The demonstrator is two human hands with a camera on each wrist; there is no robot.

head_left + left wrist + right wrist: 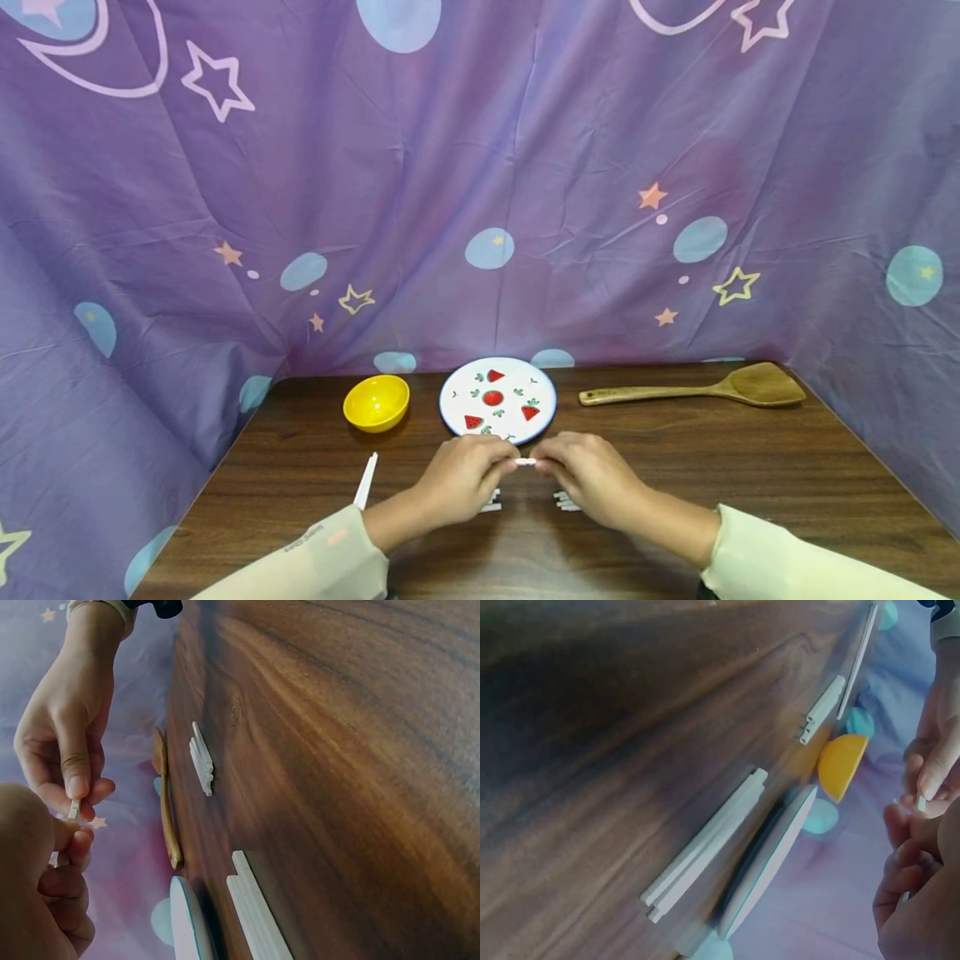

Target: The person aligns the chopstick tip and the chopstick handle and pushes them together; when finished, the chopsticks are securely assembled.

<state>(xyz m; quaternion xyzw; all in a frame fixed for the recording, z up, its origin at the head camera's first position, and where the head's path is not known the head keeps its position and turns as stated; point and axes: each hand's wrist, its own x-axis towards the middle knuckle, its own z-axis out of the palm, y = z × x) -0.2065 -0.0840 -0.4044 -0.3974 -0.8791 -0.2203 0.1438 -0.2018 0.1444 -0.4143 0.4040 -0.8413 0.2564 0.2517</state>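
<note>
Both hands meet above the table, in front of the patterned plate (498,400). A small white stick (525,462) is pinched at one end by the left hand (459,479) and at the other by the right hand (596,479). Most of it is hidden by fingers; only a short middle part shows. Below the left hand lie white sticks (492,503), and a second group of white sticks (566,502) lies by the right hand. The left wrist view shows the right hand (67,735) with thumb and fingers on the stick (73,809).
A yellow bowl (377,404) stands at the back left of the wooden table (750,483). Thin white sticks (366,481) lie beside the left sleeve. At the back right lies a wooden spatula (690,390). Behind the table hangs a purple cloth (420,208).
</note>
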